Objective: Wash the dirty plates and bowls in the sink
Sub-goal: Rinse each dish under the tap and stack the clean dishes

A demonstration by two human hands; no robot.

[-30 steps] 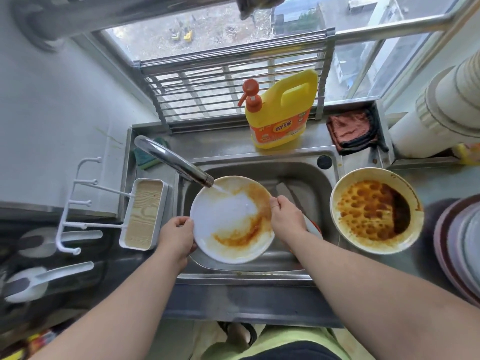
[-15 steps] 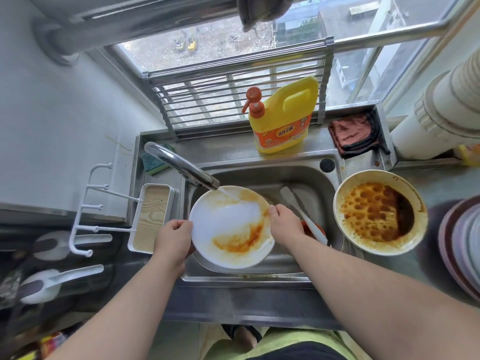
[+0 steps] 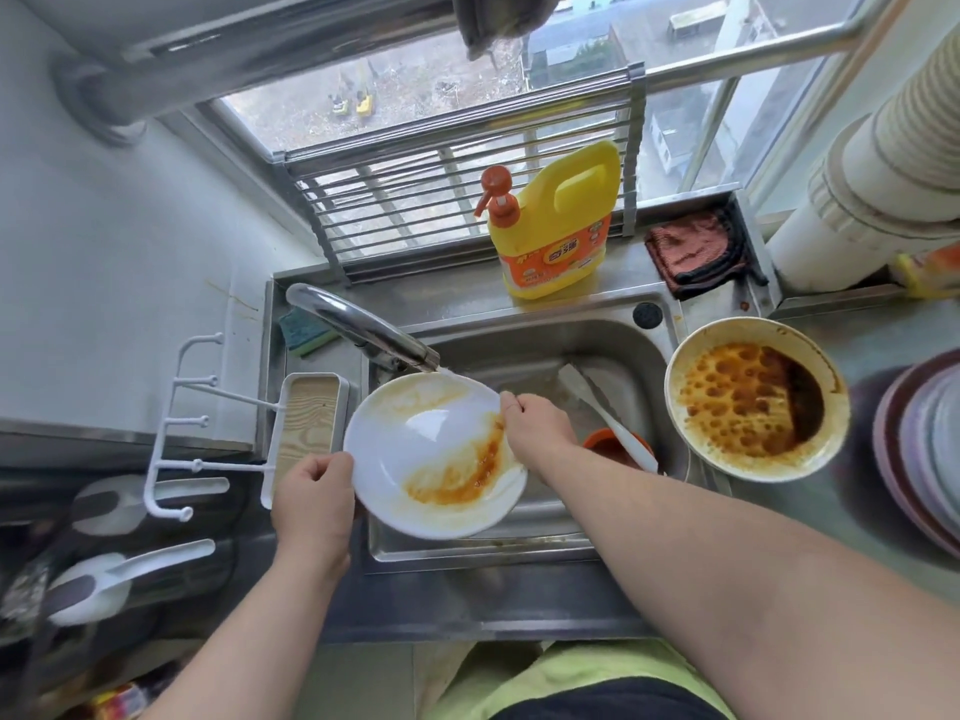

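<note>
A white plate point(image 3: 415, 449) smeared with orange sauce is held tilted over the steel sink point(image 3: 524, 350), under the running tap point(image 3: 363, 330). My left hand point(image 3: 314, 498) grips its left rim. My right hand point(image 3: 535, 426) holds its right rim, fingers on the sauce streak. A large bowl point(image 3: 756, 400) coated in brown-orange sauce sits on the counter right of the sink. Down in the sink lie a white utensil point(image 3: 608, 413) and an orange-red dish point(image 3: 608, 444), partly hidden by my right arm.
A yellow detergent bottle point(image 3: 558, 226) stands behind the sink, with a brown cloth point(image 3: 693, 252) to its right and a sponge point(image 3: 304, 332) behind the tap. A white rack with a tray point(image 3: 306, 423) hangs at the left. Stacked plates point(image 3: 919, 449) sit at the far right.
The plate has tilted and turned under the water, and more of its centre is rinsed white. My right hand has slid up along the right rim. The view has shifted down slightly.
</note>
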